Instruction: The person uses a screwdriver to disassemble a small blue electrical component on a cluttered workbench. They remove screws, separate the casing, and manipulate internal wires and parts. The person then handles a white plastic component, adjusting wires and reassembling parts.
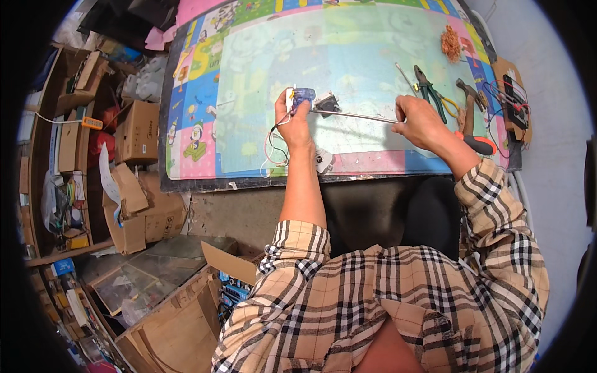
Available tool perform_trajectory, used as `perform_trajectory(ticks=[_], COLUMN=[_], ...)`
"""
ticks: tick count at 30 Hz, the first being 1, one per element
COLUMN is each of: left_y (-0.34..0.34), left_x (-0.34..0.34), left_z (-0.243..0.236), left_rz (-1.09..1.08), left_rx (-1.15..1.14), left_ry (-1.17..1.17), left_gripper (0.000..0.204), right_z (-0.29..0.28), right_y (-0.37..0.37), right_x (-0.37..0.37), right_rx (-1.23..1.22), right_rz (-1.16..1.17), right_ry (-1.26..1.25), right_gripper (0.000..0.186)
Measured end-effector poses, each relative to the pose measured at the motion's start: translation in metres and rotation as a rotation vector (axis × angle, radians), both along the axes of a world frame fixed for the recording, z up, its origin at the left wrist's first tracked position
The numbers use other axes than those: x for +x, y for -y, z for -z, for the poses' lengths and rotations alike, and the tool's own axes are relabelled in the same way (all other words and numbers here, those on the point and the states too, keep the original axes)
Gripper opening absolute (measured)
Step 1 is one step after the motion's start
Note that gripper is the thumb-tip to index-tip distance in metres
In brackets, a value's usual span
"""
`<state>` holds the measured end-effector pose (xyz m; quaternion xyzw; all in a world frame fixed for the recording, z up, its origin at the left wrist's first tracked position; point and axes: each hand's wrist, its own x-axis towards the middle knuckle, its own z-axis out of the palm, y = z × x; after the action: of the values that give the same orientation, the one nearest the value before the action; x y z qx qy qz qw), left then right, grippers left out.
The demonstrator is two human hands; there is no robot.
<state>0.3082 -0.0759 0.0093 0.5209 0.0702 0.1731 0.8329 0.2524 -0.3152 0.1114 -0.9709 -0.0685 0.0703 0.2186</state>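
Gripping with fingers of left hand (295, 130), above table (367, 68), a blue-and-white device (304, 95) with trailing wires (271, 138) — pinching with fingers of right hand (424, 123) a thin metal rod (360, 116), one end just beside the device.

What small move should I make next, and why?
I'd probably check that the tip of the metal rod meets the blue part squarely before pressing: your left hand pinches that part, your right hand holds the rod, and its tip reaches the part's edge, though contact is unclear.
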Motion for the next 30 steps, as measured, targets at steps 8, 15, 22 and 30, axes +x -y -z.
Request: perform_trajectory(ticks=[8, 15, 22, 30], left_y=[0.002, 0.005, 0.004, 0.007], left_x=[0.001, -0.002, -0.003, -0.002], left_z=[0.001, -0.004, -0.006, -0.007], left_rz=[0.014, 0.023, 0.022, 0.027], left_rx=[-0.001, 0.024, 0.047, 0.035], left_ry=[-0.006, -0.023, -0.021, -0.030], left_gripper=[0.050, 0.053, 0.053, 0.053], right_z=[0.018, 0.024, 0.024, 0.038], right_y=[-0.001, -0.003, -0.005, -0.011], right_x=[0.011, 0.012, 0.018, 0.019], right_rx=[0.015, 0.060, 0.068, 0.132], right_rz=[-0.001, -0.012, -0.022, -0.046], right_ry=[0.067, 0.019, 0.005, -0.062], right_gripper=[0.022, 0.024, 0.018, 0.025])
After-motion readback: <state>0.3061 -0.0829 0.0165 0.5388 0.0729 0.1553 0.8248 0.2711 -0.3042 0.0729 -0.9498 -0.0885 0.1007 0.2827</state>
